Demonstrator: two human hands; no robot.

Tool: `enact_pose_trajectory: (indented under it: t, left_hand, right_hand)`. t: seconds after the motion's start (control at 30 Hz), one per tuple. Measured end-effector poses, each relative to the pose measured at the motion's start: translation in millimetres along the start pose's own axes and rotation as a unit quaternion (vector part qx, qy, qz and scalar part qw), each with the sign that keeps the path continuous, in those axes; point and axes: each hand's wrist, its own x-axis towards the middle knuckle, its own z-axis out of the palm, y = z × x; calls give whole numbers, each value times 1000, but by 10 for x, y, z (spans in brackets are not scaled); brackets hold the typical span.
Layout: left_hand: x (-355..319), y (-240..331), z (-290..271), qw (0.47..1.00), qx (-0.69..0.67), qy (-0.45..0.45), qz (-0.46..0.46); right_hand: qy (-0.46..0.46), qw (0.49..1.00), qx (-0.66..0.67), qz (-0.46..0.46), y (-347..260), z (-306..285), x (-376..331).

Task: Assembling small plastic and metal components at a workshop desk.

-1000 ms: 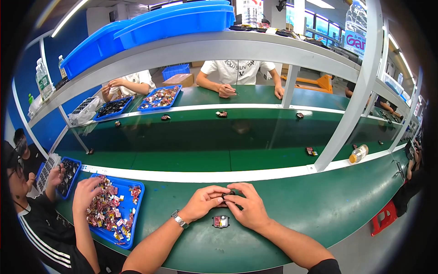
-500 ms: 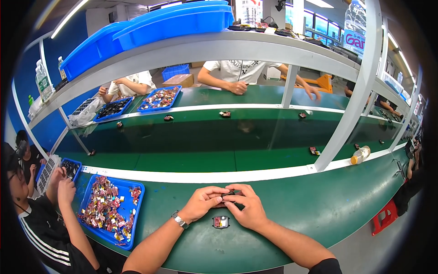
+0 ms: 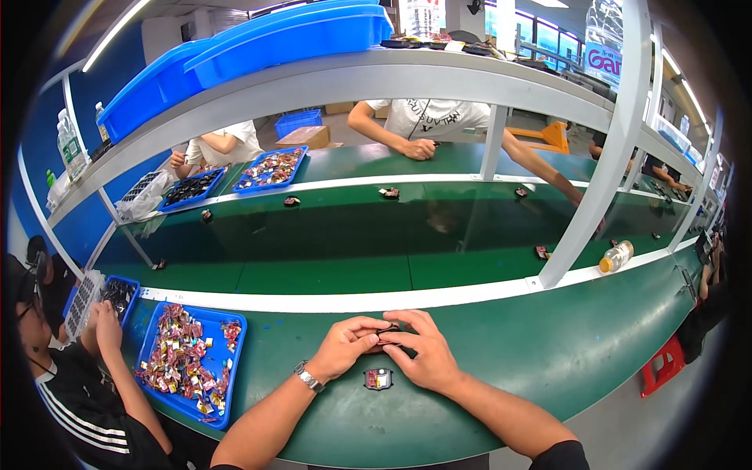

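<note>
My left hand (image 3: pixel 343 350) and my right hand (image 3: pixel 425 358) meet over the green bench, closed by their fingertips on a small black casing (image 3: pixel 386 330). Fingers cover most of that casing, and a reddish bit shows beneath it. A metal-band watch sits on my left wrist. Just below my hands, on the bench, lies a black watch-like case (image 3: pixel 377 379) with lugs, holding a red circuit piece and a white-and-silver block. Neither hand touches this second case.
A blue tray (image 3: pixel 242 333) of small red-and-white electronic parts stands to my left, beside a co-worker (image 3: pixel 86 399). Beyond a white rail (image 3: pixel 345 302), small assemblies sit spaced along a green conveyor (image 3: pixel 329 266). A shelf post (image 3: pixel 593 180) and a bottle (image 3: pixel 617 257) stand at right.
My hands keep nearly the same hold. Across the conveyor, a co-worker's arm has stretched out toward the right. The left co-worker's hands have shifted slightly. The view has moved a little.
</note>
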Motion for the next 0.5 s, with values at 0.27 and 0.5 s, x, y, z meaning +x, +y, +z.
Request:
enact_pose_trajectory:
  t: [0.27,0.5]
  left_hand:
    - [5,-17,-5,999,-20,-21,15]
    - [-20,38,59,999,-20,25,19]
  right_hand:
    - [34,997,-53,-33,-9,11,-5]
    - [15,998,44,50,40,-13,-5]
